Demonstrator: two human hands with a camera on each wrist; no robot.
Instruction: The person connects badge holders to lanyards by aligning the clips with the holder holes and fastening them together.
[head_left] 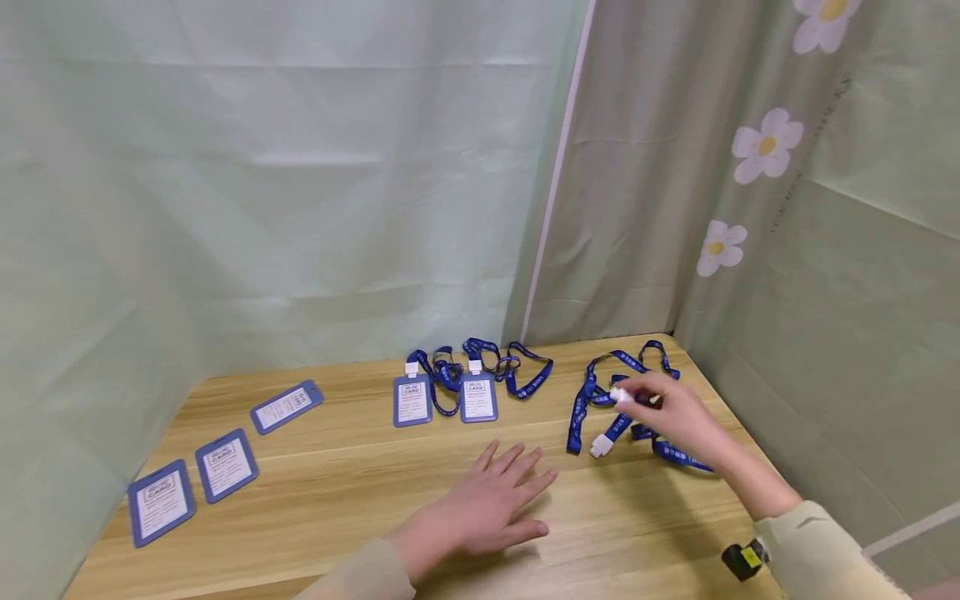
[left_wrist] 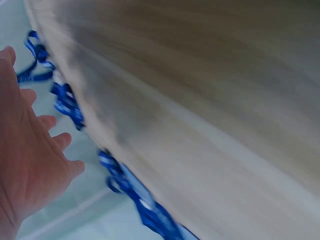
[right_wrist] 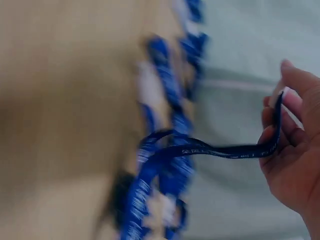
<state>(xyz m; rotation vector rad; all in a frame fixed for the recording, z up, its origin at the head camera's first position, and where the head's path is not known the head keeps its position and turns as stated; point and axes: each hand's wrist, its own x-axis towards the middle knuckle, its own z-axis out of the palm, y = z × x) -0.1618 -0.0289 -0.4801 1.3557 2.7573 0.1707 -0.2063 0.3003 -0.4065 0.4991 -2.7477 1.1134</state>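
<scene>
My right hand (head_left: 675, 417) pinches the white clip (head_left: 621, 395) of a blue lanyard above the right side of the table. In the right wrist view, that lanyard's strap (right_wrist: 215, 151) runs from the fingers down to a heap of blue straps (right_wrist: 172, 175). Another lanyard's white clip (head_left: 602, 446) lies on the wood below the hand. My left hand (head_left: 498, 500) is spread with straight fingers over the middle of the table, holding nothing. Beyond it lie two blue card holders (head_left: 412, 402) (head_left: 478, 398), both attached to blue lanyards (head_left: 531, 385).
Three blue card holders without straps lie at the table's left: one near the edge (head_left: 161, 502), one beside it (head_left: 227, 467), one farther back (head_left: 287, 407). Pale curtains (head_left: 337, 183) hang behind and at both sides of the wooden table (head_left: 322, 492).
</scene>
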